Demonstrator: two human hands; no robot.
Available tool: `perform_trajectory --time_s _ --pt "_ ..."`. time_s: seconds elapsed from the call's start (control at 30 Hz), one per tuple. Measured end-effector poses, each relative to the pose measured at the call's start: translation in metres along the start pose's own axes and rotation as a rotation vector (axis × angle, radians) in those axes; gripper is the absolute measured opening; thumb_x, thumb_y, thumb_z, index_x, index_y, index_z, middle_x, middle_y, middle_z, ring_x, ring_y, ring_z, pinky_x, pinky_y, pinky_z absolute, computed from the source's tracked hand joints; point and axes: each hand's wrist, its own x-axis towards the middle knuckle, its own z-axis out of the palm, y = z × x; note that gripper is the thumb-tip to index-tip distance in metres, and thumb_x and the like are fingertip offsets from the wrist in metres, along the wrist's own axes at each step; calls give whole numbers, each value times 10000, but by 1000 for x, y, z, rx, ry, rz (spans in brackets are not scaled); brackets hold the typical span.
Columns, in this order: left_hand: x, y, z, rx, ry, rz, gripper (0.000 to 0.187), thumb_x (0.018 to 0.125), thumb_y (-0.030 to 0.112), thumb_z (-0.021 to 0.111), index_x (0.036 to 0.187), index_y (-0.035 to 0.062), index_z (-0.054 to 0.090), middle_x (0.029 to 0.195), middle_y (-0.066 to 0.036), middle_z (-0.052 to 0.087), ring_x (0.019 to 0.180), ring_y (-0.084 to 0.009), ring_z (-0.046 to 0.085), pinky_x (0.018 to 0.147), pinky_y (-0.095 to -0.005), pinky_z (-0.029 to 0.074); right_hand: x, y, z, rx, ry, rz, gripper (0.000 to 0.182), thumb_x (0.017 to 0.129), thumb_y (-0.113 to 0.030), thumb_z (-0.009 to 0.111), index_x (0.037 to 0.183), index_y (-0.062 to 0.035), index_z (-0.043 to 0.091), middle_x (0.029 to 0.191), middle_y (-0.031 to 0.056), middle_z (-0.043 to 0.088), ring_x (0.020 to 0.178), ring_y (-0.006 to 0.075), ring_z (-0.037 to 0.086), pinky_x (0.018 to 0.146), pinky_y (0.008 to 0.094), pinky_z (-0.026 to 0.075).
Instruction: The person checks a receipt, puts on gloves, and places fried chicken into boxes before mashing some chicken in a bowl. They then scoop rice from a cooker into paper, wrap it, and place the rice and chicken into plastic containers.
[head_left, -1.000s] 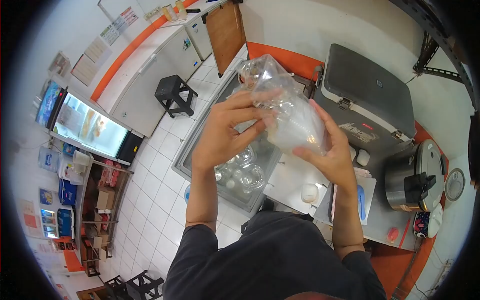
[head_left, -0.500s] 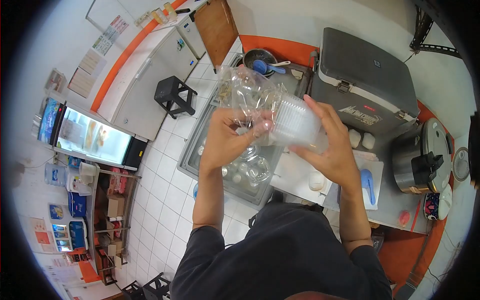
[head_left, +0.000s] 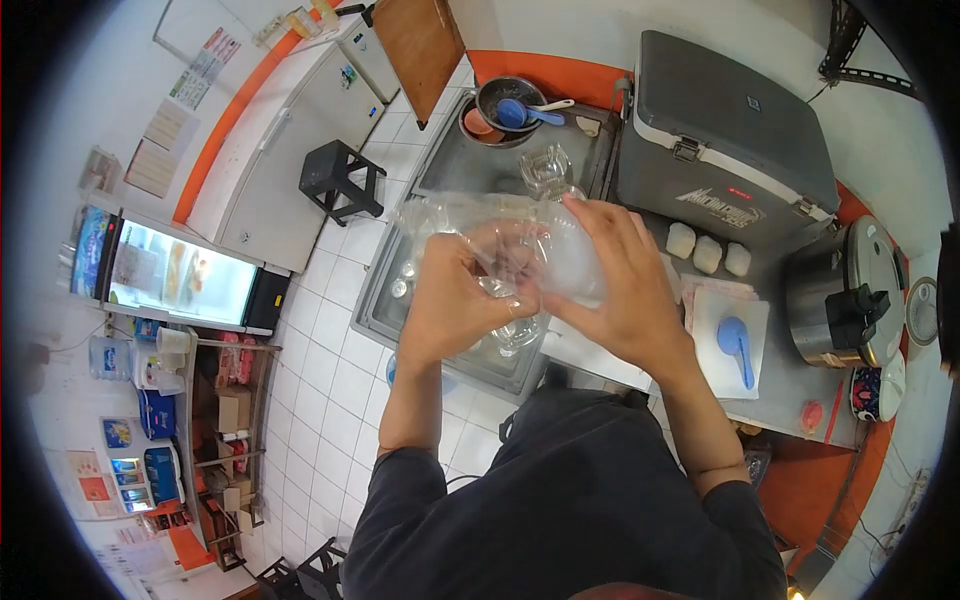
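Note:
Over the sink-like tray, my left hand pinches a clear plastic bag with thumb and fingers closed. My right hand curves around a stack of translucent plastic lids or cups, fingers over the top and thumb below. The stack's left end meets the bag between my hands; how far it sits inside cannot be made out. Beyond it, a clear plastic container rests on the metal surface, and another clear container shows under my hands.
The grey tray lies below. Three white rice portions sit before a large grey cooler box. A blue rice paddle lies on white paper near a rice cooker. Bowls stand at the back; a black stool is left.
My hands have come closer together, and the stack has moved left and turned, its ribbed side less visible. The view has shifted, uncovering the clear container and all three rice portions.

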Motion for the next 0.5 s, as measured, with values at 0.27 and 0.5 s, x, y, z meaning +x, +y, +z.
perform_trajectory --time_s 0.27,0.5 --pt "-8 -13 3 261 100 18 352 631 -31 687 982 -31 666 767 -47 669 727 -83 621 700 -238 499 -3 6 16 -102 9 -17 777 667 -299 784 1321 -47 448 1173 177 501 1102 352 483 941 449 391" --pt "-11 -19 6 170 122 16 316 643 2 734 952 -18 670 763 -33 666 751 -90 630 716 -250 502 2 6 17 -157 19 -108 803 640 -273 799 1317 -33 441 1252 172 503 1094 350 505 917 424 432"
